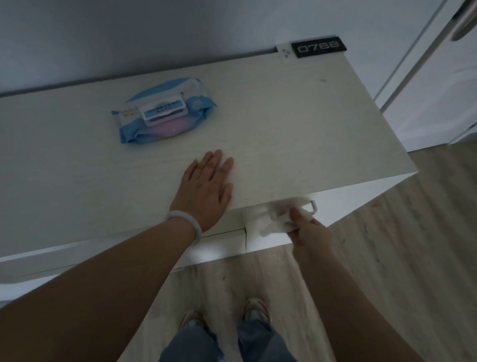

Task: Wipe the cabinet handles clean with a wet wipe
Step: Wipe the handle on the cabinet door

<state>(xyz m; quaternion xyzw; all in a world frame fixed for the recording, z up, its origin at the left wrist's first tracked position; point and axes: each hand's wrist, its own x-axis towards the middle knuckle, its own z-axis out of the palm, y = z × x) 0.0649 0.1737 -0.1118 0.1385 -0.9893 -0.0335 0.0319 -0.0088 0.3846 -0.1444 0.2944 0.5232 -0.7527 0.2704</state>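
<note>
Cabinet handle (311, 205), a pale metal bar, is seen just under the front edge of the cabinet top (284, 129), near its right corner; most of it is covered by a white wet wipe (278, 220). The wipe is pinched in the right hand (308, 232), fingers curled round it and pressed against the handle. Bare wood floor (399, 256) is seen below and right of the hand. The left hand (205, 187) is laid flat on the top, fingers straight and together, palm close to the front edge, a pale bracelet (186, 224) worn at the wrist. Bare top is left between the fingertips and a blue wipes pack (163, 111), lid closed, lying well back from the edge. At the far right corner against the wall, a black number plate (319, 46) is set.
</note>
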